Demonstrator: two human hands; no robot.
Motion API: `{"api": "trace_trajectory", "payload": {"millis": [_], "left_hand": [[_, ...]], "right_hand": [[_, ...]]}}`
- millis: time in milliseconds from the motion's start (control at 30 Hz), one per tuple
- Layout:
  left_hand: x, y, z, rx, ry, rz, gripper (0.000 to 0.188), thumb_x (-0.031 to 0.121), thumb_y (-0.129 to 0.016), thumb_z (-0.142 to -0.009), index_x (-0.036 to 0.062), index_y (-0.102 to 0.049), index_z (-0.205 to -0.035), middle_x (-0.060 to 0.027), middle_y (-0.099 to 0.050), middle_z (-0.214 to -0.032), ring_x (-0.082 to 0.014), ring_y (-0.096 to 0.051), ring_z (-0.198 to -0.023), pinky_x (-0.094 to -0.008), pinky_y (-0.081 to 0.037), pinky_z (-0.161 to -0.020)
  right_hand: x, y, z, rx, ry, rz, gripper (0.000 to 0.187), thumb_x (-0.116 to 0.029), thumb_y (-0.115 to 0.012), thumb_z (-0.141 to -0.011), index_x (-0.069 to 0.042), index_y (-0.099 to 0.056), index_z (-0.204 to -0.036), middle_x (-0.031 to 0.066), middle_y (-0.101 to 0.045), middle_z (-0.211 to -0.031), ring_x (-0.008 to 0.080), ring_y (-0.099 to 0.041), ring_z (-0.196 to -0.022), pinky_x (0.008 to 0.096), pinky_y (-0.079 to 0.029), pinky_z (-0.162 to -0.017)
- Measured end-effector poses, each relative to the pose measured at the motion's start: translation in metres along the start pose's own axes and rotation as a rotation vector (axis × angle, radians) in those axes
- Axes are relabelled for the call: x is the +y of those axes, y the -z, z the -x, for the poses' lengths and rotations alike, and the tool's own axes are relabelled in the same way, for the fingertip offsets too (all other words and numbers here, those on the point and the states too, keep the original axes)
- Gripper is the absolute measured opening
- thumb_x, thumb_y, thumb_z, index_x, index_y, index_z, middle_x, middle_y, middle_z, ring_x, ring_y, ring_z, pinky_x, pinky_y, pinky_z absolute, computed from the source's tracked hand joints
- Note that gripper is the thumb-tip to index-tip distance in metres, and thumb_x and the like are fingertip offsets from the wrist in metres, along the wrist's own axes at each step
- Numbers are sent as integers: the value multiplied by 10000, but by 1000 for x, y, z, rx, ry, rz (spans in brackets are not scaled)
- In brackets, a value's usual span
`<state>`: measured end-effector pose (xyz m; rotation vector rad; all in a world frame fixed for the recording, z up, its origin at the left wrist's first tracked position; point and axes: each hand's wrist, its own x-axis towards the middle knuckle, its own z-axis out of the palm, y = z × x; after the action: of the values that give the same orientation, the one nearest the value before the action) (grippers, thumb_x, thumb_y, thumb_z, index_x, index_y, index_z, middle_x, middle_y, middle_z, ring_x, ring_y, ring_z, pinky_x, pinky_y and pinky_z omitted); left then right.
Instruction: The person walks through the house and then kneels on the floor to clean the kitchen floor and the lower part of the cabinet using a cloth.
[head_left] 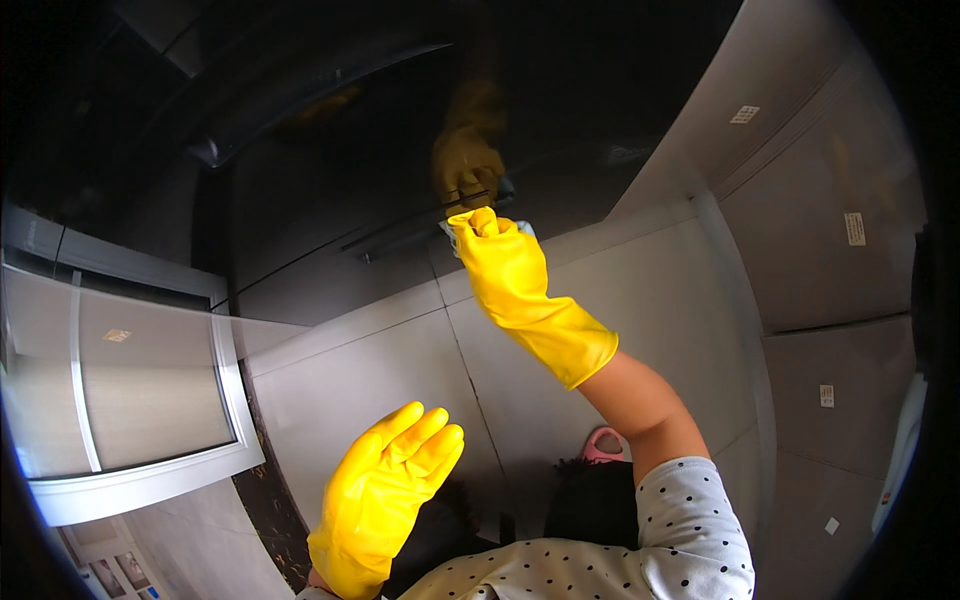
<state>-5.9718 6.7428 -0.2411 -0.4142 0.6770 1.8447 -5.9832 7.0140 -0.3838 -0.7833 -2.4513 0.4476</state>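
Observation:
My right hand point(508, 280), in a yellow rubber glove, reaches forward with its fingers closed around a pale cloth point(527, 229). Only small edges of the cloth show beside the glove. The fist is at the lower part of a glossy black panel point(570, 110), which mirrors the glove. A thin dark bar or slot point(395, 235) runs along the panel just left of the fist. Down at the lower left, my left hand point(385, 490) wears a matching glove; it is raised with fingers stretched out, holding nothing.
Light floor tiles point(360, 370) lie below the panel. Grey cabinet fronts point(830, 250) with small pale labels stand on the right. On the left is a white-framed glazed door point(150, 480). A pink slipper point(604, 445) shows near my legs.

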Motion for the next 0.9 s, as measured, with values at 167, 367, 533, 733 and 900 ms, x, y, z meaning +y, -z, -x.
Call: {"api": "trace_trajectory", "payload": {"millis": [167,367,533,733,900], "left_hand": [[-1,-6,1,49,-52,-76,422,252,-442,-1058,-32,-545,-1352,-235,-612,-1326,-436,-579,-1235,-564,-362,-1153],[-3,-8,-4,-32,2,-83,411,246,-438,-1061,-28,-551,-1347,-236,-607,-1333,-430,-579,-1240,-561,-374,-1148],[-1,0,4,-26,-10,-25,413,253,-444,-1057,-26,-564,-1337,-237,-609,-1332,-427,-574,-1249,-565,-370,-1149],[3,-7,12,-9,-41,-59,414,253,-444,-1055,-27,-575,-1329,-235,-625,-1310,-432,-589,-1230,-562,-375,-1146],[0,-9,6,-47,-14,-75,413,251,-452,-1052,-24,-576,-1335,-234,-625,-1313,-433,-586,-1235,-553,-368,-1152]], "right_hand": [[-39,-16,-16,-295,-412,100,344,-271,-687,-928,-90,-636,-1217,95,-705,-1029,269,-690,-945,402,-525,-774],[-106,-50,-6,-163,-137,-176,305,-296,-573,-992,-63,-633,-1179,149,-717,-959,313,-702,-885,402,-555,-784],[-60,-16,-6,-166,357,240,306,-329,-587,-983,-98,-635,-1179,103,-705,-961,281,-695,-871,396,-536,-706],[-2,5,-13,-121,-50,423,353,-354,-604,-983,-127,-582,-1252,74,-699,-998,263,-693,-771,413,-544,-655],[-44,-44,-3,-59,-303,332,473,-455,-592,-972,-70,-558,-1246,90,-698,-855,276,-706,-757,387,-562,-651]]}}
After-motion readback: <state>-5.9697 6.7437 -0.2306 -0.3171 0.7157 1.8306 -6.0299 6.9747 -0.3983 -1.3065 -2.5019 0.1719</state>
